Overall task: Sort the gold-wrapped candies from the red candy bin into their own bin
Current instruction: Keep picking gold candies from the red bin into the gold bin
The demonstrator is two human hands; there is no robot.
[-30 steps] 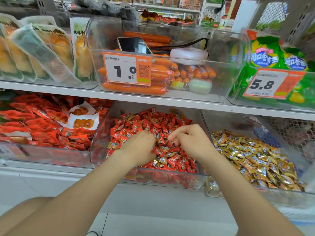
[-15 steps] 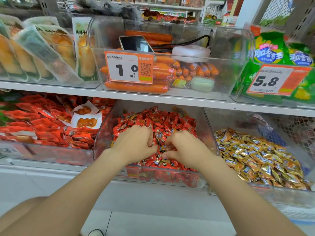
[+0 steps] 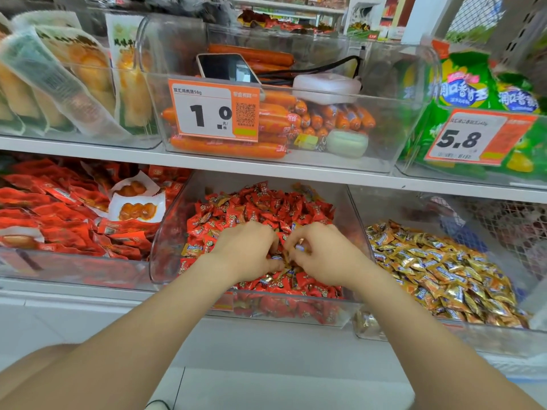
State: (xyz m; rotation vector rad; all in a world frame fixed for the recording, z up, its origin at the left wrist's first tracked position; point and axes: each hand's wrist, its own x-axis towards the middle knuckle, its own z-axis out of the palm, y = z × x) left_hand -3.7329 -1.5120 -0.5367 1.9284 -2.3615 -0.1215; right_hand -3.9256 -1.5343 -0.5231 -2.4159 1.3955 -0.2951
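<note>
The clear red candy bin (image 3: 167, 247) stands in the middle of the lower shelf, heaped with red-wrapped candies (image 3: 266, 208). A few gold-wrapped candies (image 3: 189, 250) lie mixed in, some right under my fingers. To its right, the gold candy bin (image 3: 444, 335) holds a pile of gold candies (image 3: 444, 267). Both hands are in the red bin, side by side and nearly touching. My left hand (image 3: 248, 250) has its fingers curled down into the pile, hiding what they touch. My right hand (image 3: 319, 255) pinches a small gold and blue wrapper between thumb and fingertips.
A bin of red snack packs (image 3: 59, 220) sits to the left. On the upper shelf stand a sausage bin (image 3: 384, 137) holding a phone (image 3: 225, 68) and a white case, green bags (image 3: 473, 90) at the right, and price tags (image 3: 213, 109). The shelf edge (image 3: 266, 167) runs just above the candy bins.
Both hands have come closer together and sunk deeper into the middle of the red pile. The fingertips now meet over gold wrappers. The camera has shifted a little.
</note>
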